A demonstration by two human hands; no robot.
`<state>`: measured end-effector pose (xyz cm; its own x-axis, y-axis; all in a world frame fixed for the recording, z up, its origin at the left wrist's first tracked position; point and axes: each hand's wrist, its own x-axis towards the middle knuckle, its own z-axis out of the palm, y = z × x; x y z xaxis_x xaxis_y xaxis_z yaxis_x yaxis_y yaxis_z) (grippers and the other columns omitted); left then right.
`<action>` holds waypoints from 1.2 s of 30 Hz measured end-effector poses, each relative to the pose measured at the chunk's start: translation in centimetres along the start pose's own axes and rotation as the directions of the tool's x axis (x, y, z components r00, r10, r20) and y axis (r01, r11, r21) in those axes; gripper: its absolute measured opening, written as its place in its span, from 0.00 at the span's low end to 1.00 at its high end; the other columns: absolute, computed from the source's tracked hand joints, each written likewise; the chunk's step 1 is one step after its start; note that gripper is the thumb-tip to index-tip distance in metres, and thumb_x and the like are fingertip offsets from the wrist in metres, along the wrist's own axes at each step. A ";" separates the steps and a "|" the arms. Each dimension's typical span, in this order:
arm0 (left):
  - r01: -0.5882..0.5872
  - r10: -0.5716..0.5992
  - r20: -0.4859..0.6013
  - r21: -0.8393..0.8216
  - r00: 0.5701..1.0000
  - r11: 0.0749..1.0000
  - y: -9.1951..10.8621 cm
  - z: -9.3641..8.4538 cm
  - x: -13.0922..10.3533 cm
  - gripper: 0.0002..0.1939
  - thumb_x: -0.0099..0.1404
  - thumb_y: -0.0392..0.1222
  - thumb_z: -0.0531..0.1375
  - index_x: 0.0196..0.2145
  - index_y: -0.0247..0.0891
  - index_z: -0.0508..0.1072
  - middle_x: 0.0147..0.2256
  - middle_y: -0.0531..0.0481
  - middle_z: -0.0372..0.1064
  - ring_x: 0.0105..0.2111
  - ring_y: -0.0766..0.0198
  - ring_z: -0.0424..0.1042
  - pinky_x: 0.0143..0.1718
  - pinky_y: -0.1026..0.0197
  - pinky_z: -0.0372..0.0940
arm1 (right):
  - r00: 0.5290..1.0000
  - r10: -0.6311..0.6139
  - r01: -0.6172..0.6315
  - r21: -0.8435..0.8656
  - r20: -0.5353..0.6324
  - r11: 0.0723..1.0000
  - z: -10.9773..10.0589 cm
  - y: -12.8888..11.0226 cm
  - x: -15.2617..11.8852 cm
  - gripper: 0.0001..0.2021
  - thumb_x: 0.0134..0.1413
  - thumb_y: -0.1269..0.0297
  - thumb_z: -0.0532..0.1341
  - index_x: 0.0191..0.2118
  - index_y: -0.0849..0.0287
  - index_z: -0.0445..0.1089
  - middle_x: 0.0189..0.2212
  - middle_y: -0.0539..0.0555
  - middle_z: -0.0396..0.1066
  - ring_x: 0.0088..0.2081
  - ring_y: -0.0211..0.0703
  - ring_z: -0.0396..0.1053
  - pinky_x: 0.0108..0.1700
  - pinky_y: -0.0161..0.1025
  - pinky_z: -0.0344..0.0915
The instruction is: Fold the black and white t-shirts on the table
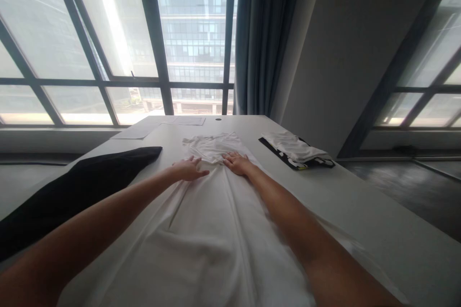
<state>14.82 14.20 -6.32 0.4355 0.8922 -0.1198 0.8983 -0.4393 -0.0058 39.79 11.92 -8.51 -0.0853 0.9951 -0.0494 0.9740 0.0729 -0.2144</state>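
Observation:
A long white garment (201, 230) lies spread along the white table, with creases down its length and a crumpled far end. My left hand (189, 169) rests near the garment's gathered upper part, its fingers spread apart. On the same cloth, a little to the right, my right hand (237, 163) presses palm down with its fingers stretched forward. Neither hand grips the fabric. Both forearms reach in from the lower corners and cover parts of the garment's sides.
Left of the garment lies a black cloth (108, 170). Folded white and black patterned clothes (297, 148) are stacked at the right on the table (360, 216). Paper sheets (139, 130) lie at the far left, near the windows. A dark curtain (262, 38) hangs behind.

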 end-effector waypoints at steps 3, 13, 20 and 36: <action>0.014 -0.010 0.075 -0.051 0.997 0.999 0.7 0.5 0.2 0.39 0.66 0.66 0.44 0.70 0.49 0.44 0.70 0.42 0.35 0.66 0.34 0.44 0.58 0.31 0.50 | 0.999 0.053 -0.053 -0.024 0.000 0.998 -0.2 0.7 2.9 0.30 0.66 0.43 0.39 0.69 0.43 0.46 0.71 0.48 0.38 0.70 0.55 0.35 0.65 0.65 0.33; -0.016 0.008 -0.060 -0.150 0.998 0.989 -1.7 1.1 5.1 0.31 0.71 0.55 0.40 0.69 0.47 0.48 0.70 0.46 0.35 0.69 0.43 0.36 0.59 0.27 0.41 | 0.979 0.075 -0.127 -0.275 -0.191 0.953 -0.7 0.6 8.4 0.27 0.68 0.52 0.40 0.67 0.51 0.54 0.66 0.57 0.53 0.67 0.57 0.45 0.64 0.63 0.29; -0.061 0.047 -0.098 -0.140 0.994 0.988 -2.4 0.9 0.9 0.37 0.66 0.54 0.52 0.67 0.36 0.51 0.67 0.38 0.48 0.66 0.51 0.51 0.62 0.53 0.51 | 0.986 0.024 -0.085 -0.365 -0.167 0.927 -0.7 -2.0 1.1 0.26 0.67 0.54 0.44 0.63 0.58 0.60 0.62 0.64 0.60 0.63 0.61 0.53 0.63 0.63 0.33; 0.343 -0.329 0.107 -0.401 0.938 0.849 -5.5 1.1 -13.1 0.27 0.47 0.52 0.69 0.41 0.32 0.74 0.42 0.39 0.76 0.33 0.55 0.76 0.28 0.64 0.64 | 0.863 0.416 -0.457 -0.094 -0.287 0.884 -1.5 3.9 -18.0 0.32 0.56 0.48 0.59 0.61 0.63 0.62 0.59 0.70 0.60 0.59 0.61 0.61 0.54 0.46 0.61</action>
<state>4.08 4.82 -5.83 0.1069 0.9705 -0.2163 0.9355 -0.0246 0.3523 45.44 -5.57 -6.96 0.3916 0.9081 0.1480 0.9200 -0.3845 -0.0757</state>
